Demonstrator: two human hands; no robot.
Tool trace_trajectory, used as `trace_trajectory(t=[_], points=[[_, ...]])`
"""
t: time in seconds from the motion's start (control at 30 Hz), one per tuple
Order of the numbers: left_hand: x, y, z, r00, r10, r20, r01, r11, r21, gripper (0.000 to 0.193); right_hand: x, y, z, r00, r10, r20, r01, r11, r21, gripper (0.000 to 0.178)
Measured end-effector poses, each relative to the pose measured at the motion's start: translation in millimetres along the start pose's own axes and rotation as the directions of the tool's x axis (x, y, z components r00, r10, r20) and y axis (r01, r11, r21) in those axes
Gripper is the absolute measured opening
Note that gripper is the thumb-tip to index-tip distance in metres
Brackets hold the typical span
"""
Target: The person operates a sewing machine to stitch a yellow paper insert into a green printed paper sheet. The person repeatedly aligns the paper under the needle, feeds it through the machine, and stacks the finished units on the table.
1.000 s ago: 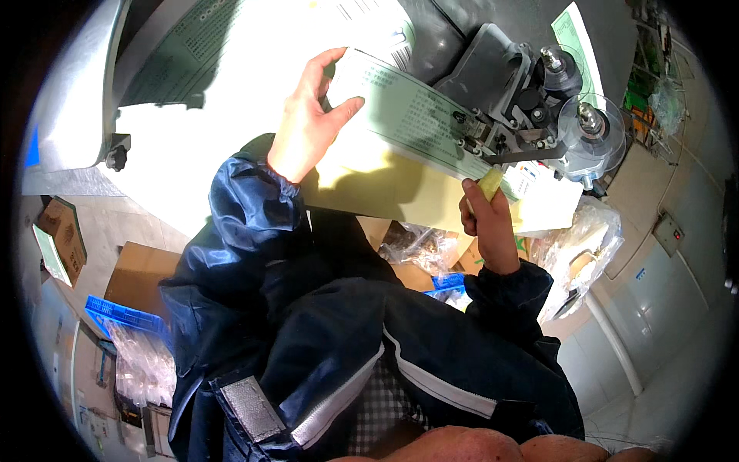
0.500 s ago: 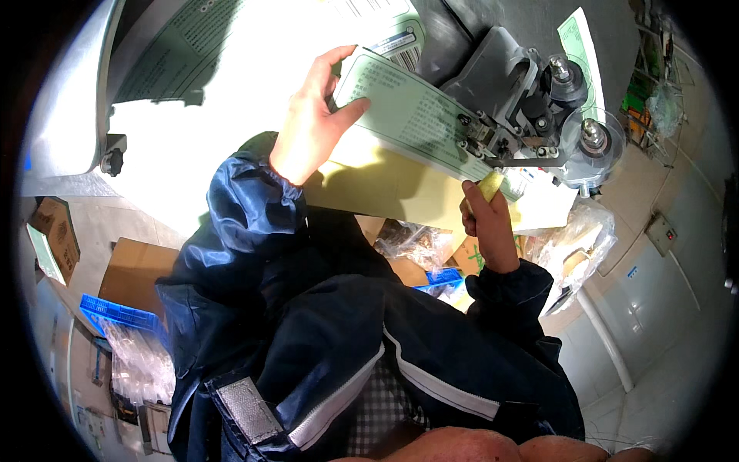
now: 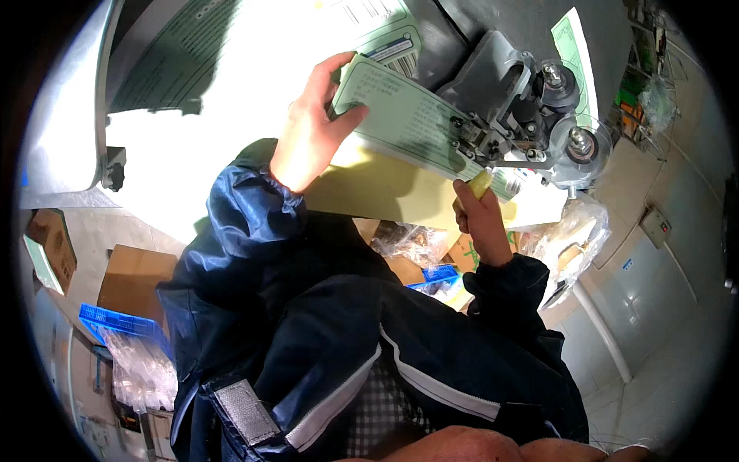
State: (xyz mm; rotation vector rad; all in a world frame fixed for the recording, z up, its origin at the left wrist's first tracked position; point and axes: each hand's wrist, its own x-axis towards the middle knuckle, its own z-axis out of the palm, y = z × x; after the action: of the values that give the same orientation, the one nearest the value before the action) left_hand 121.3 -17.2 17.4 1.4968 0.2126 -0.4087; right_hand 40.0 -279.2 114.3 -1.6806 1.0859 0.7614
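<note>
The left end of a green printed card (image 3: 404,115) is gripped by the left hand (image 3: 309,132), with the thumb on its face; its other end, just beyond the right fingers, is overlapped by a grey machine (image 3: 526,112). A yellow handle-like piece (image 3: 480,183) is gripped by the right hand (image 3: 483,221); whether it is joined to the machine cannot be told. The card is apparently being steadied there; any move calls for it to be held flat by the left fingers.
</note>
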Motion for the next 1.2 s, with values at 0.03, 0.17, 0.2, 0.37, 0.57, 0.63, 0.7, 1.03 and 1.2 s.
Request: trace_trajectory(t=[0.03, 0.17, 0.2, 0.37, 0.57, 0.63, 0.7, 1.03, 1.2], points=[[0, 1, 0, 1.000, -0.012, 0.005, 0.012, 1.000, -0.013, 0.061, 2, 1, 0, 1.000, -0.001, -0.003, 0.001, 1.000, -0.001, 0.021], [3, -2, 1, 0.994, 0.108, -0.024, -0.105, 0.988, 0.111, 0.062, 7, 2, 1, 1.000, 0.024, -0.016, -0.025, 0.999, -0.033, 0.025], [3, -1, 1, 0.997, 0.082, 0.001, -0.082, 0.990, 0.111, 0.063, 7, 0, 2, 0.999, 0.036, -0.033, -0.037, 0.999, -0.030, 0.026], [3, 4, -2, 0.998, 0.005, 0.059, -0.010, 0.997, 0.075, 0.065, 14, 6, 1, 0.999, 0.038, -0.039, -0.038, 0.999, -0.010, 0.024], [3, -2, 1, 0.997, 0.039, 0.068, -0.034, 0.997, -0.072, 0.068, 21, 24, 11, 0.987, -0.015, -0.159, 0.019, 0.999, 0.027, 0.027], [2, -3, -1, 0.999, 0.037, 0.038, -0.036, 0.999, -0.028, 0.068, 43, 52, 9, 0.957, -0.138, -0.256, 0.119, 0.989, -0.085, 0.025], [5, -6, -1, 0.998, 0.020, 0.054, -0.018, 0.999, -0.048, 0.068, 55, 68, 6, 0.924, -0.264, -0.276, 0.200, 0.951, -0.238, 0.019], [7, -33, -6, 0.995, 0.104, 0.012, -0.104, 0.970, 0.218, 0.064, 47, 76, 9, 0.880, -0.409, -0.242, 0.306, 0.877, -0.371, 0.034], [4, -22, 1, 0.974, 0.225, 0.001, -0.218, 0.943, 0.252, 0.063, 66, 70, 0, 0.890, -0.373, -0.261, 0.264, 0.890, -0.372, 0.039]])
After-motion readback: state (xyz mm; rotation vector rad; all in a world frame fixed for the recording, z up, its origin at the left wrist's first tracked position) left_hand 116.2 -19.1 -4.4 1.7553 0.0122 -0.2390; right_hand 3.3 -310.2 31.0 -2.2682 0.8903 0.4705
